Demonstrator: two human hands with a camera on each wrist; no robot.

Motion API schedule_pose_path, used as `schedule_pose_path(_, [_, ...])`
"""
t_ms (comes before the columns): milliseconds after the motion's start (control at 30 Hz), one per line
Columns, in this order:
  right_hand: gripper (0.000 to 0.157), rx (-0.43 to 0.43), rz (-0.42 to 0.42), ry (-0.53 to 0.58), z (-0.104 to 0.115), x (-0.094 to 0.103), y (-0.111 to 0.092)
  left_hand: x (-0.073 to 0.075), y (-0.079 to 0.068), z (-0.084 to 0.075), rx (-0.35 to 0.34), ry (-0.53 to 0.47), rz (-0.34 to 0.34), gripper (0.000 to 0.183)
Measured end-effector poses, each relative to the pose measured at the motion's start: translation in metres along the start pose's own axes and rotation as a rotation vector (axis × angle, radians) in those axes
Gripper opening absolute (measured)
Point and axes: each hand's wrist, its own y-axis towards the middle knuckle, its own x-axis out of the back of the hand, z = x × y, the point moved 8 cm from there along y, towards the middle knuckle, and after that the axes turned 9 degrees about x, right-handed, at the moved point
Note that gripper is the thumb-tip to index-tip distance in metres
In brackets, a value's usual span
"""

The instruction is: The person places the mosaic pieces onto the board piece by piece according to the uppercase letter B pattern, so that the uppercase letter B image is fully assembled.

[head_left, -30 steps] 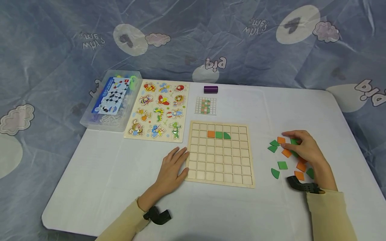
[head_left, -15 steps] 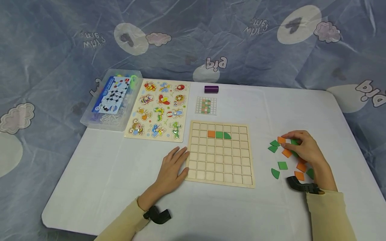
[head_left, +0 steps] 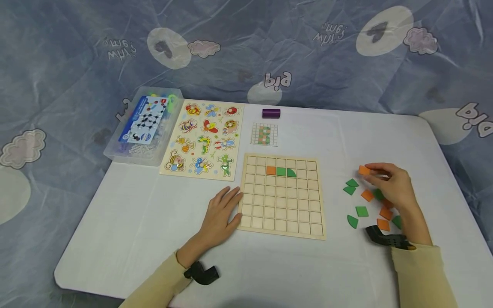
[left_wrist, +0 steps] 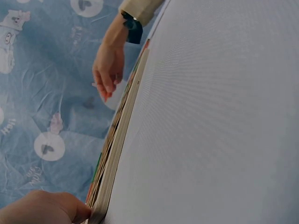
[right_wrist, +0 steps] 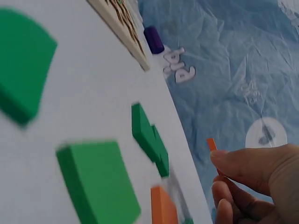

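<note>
The orange tile (head_left: 363, 170) sits pinched near one edge between the right hand's (head_left: 396, 185) thumb and fingers, above the desk (head_left: 304, 273) — light and stiff, I'd guess, perhaps slick-faced, hardly fragile, so best held by its edges. A loose green square (head_left: 362, 211) lies nearby; the left hand (head_left: 220, 216), fingers extended, touches the gridded board's (head_left: 275, 211) left edge.

Board (head_left: 280, 207) mid-frame is pale wood-coloured with a square grid, tiles (head_left: 362, 211) at right are just plain orange or green, cylinder (head_left: 271, 114) up top's deep purple, backdrop (head_left: 239, 25) mostly blue with pinkish clouds (head_left: 204, 49).
</note>
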Motion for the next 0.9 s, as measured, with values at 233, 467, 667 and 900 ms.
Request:
schedule_pose_path(233, [0.035, 0.073, 0.029, 0.070, 0.042, -0.024, 0.002, -0.001, 0.001, 0.001, 0.007, 0.004, 0.011, 0.051])
schedule_pose_path(467, [0.030, 0.228, 0.100, 0.085, 0.093, -0.065, 0.008, 0.001, 0.001, 0.000, 0.006, -0.005, 0.010, 0.050])
schedule_pose_path(667, [0.026, 0.368, 0.162, 0.065, 0.128, -0.097, 0.010, 0.001, 0.001, -0.001, 0.003, -0.005, 0.009, 0.050])
schedule_pose_path(900, [0.025, 0.424, 0.228, 0.016, 0.143, -0.123, 0.010, 0.000, 0.000, 0.000, -0.002, 0.005, 0.004, 0.050])
